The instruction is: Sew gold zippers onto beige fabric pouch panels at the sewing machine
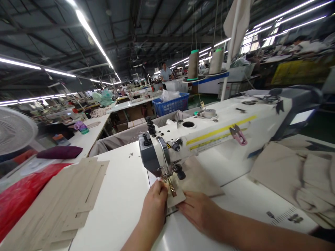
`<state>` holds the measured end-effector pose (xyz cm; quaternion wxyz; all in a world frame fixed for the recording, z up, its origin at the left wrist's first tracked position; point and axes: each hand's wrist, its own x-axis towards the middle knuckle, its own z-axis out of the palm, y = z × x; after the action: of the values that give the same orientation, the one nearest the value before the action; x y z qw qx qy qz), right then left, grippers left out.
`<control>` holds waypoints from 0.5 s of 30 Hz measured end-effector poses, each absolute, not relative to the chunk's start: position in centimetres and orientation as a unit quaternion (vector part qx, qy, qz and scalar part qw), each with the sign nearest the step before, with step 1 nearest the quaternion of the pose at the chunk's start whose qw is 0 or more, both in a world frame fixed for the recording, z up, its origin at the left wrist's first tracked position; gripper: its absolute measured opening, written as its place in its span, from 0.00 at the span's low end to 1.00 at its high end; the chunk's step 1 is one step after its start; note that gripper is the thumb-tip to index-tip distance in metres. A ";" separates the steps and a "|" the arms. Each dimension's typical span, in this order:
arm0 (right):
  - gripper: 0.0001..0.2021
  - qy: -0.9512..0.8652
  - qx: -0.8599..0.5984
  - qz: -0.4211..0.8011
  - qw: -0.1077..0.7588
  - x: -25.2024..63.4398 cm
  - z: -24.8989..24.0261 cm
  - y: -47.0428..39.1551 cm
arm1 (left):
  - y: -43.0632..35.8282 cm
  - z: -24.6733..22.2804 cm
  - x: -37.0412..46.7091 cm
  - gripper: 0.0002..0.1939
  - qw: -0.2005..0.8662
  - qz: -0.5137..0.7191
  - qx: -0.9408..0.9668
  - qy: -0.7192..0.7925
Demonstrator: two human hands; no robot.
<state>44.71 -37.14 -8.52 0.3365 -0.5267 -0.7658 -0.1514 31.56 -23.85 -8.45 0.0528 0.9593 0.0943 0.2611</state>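
A small beige fabric piece [179, 199] with a slot in it lies under the presser foot of a white sewing machine [209, 136]. My left hand [155, 202] is closed at its left edge, fingertips close to the needle area. On the piece's right edge, my right hand [200, 211] grips with fingers pressed together; the thumb side is partly hidden. Behind the foot, a larger beige fabric panel [200, 177] spreads over the machine bed, under the arm. The exact contact of the left fingertips with the piece is partly hidden.
Stacked beige pieces with slots [78, 195] lie on the left, by a red plastic bag [31, 195]. Folded beige fabric [293, 174] sits on the right. Thread snips [238, 135] hang on the machine arm. Beyond stand thread cones [193, 66] and a blue basket [171, 104].
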 end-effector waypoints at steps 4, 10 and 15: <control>0.10 -0.714 -0.593 -0.123 0.352 44.8 -8.2 -37.1 | -24.7 -8.1 31.2 0.16 0.077 0.233 0.961 0.128; 0.08 -0.659 -0.690 -0.042 0.295 44.9 -7.8 -34.7 | -25.1 -8.1 31.5 0.14 0.105 0.234 0.953 0.165; 0.10 -0.663 -0.695 0.002 0.278 45.2 -7.2 -33.3 | -25.5 -7.3 31.3 0.18 0.086 0.227 0.948 0.208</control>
<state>45.22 -33.29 -7.18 0.2784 -0.6947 -0.6632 0.0015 31.28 -25.48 -7.27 0.0861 0.9475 0.2083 0.2268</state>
